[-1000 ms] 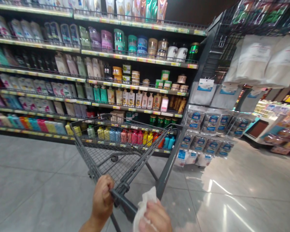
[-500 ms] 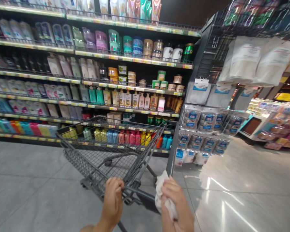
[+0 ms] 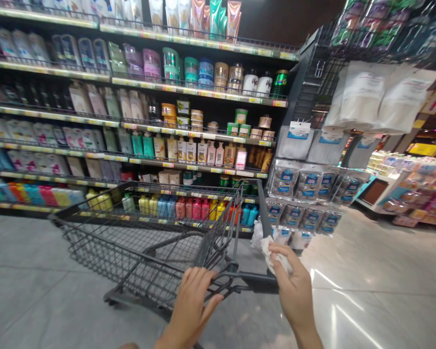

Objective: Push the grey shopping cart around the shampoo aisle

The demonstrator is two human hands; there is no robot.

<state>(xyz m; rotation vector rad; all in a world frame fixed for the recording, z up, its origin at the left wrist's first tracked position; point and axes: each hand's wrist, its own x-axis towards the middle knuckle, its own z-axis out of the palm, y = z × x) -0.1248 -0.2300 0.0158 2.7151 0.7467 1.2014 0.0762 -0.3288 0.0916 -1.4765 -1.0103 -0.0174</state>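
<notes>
A black wire shopping cart [image 3: 131,242] stands in front of me, its basket reaching to the left. My left hand [image 3: 194,300] lies over the near corner of the cart frame, fingers bent over the bar and thumb apart. On the right, my right hand [image 3: 292,278] pinches a crumpled white cloth or tissue [image 3: 275,257] against the corner where the cart's handle [image 3: 259,283] meets the side bar. Part of the white piece is hidden behind the fingers.
Shelves [image 3: 203,89] of bottles, jars and tubes run behind the cart. Packaged goods [image 3: 285,179] hang on a rack at the shelf end, close to the cart's right side. Grey tiled floor [image 3: 366,271] extends right, towards a further display [image 3: 417,189].
The cart has turned, its basket swinging left and nearer. My right hand has moved right and up with the white piece. My left hand has shifted right and its grip has loosened.
</notes>
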